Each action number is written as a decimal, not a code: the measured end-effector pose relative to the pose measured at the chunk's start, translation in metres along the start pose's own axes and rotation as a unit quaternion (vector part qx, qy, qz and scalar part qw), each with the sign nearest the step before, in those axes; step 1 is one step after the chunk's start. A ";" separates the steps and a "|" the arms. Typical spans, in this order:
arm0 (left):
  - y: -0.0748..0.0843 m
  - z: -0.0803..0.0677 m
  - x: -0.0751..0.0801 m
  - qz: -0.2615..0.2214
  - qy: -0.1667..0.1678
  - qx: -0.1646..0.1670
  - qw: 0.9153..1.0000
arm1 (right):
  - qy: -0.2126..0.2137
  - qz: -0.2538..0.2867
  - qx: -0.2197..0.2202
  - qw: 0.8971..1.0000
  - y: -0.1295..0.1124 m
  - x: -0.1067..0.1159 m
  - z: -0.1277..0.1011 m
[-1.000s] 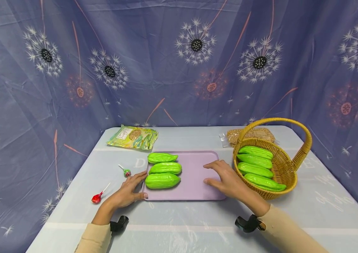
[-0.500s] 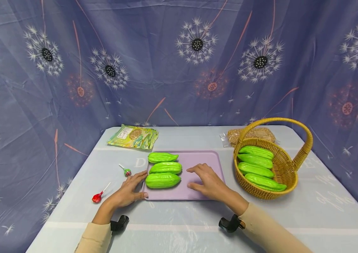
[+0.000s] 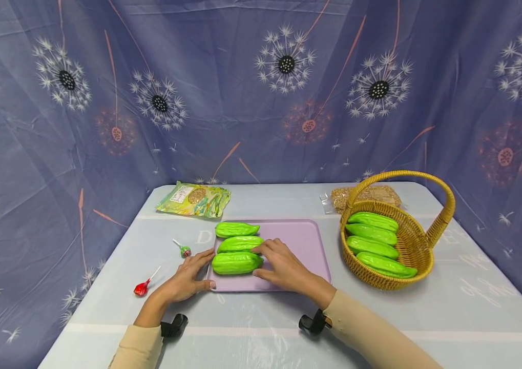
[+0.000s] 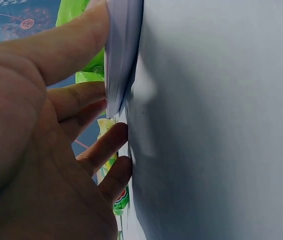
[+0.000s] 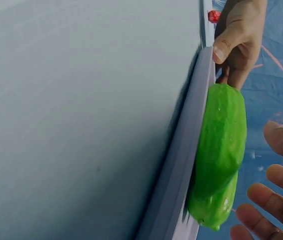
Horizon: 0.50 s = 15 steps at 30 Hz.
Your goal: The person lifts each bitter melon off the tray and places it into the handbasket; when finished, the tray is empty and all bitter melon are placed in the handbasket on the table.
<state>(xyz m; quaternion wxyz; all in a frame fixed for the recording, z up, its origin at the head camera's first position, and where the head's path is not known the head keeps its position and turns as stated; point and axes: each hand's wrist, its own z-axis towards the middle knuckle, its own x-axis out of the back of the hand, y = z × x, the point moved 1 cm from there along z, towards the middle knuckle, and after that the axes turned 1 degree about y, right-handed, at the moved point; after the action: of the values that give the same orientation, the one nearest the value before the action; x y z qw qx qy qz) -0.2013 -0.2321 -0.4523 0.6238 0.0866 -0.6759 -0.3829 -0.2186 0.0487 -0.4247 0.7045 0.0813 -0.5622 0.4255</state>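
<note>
Three bright green, ridged gourds lie side by side on the left half of a lilac tray: a far one, a middle one and a front one. My left hand rests at the tray's left edge, thumb and fingertips touching the rim with the fingers fairly straight. Just past the right ends of the middle and front gourds, my right hand hovers over the tray with thumb and fingers spread. In the right wrist view, a gap shows between those fingers and the front gourd.
Right of the tray stands a wicker basket with a tall handle, several more green gourds inside. Behind it lies a clear bag of brown grains. A green packet is at back left. Green and red lollipops lie left.
My right hand has moved left from the tray's right edge, near the basket, to the right ends of the gourds. The left hand stays at the tray's edge.
</note>
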 end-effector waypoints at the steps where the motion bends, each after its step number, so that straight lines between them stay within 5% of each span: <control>1: 0.000 0.000 0.000 0.000 0.000 0.000 1.000 | -0.002 -0.008 0.002 1.000 -0.001 -0.002 0.001; 15: 0.002 -0.001 0.001 0.010 0.005 -0.003 1.000 | -0.007 -0.054 0.011 0.998 -0.010 -0.022 0.016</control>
<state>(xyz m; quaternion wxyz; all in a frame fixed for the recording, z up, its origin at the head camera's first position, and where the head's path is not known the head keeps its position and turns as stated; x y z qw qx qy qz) -0.2001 -0.2314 -0.4508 0.6308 0.0798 -0.6725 -0.3786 -0.2236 0.0222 -0.4346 0.7214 0.1222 -0.5574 0.3922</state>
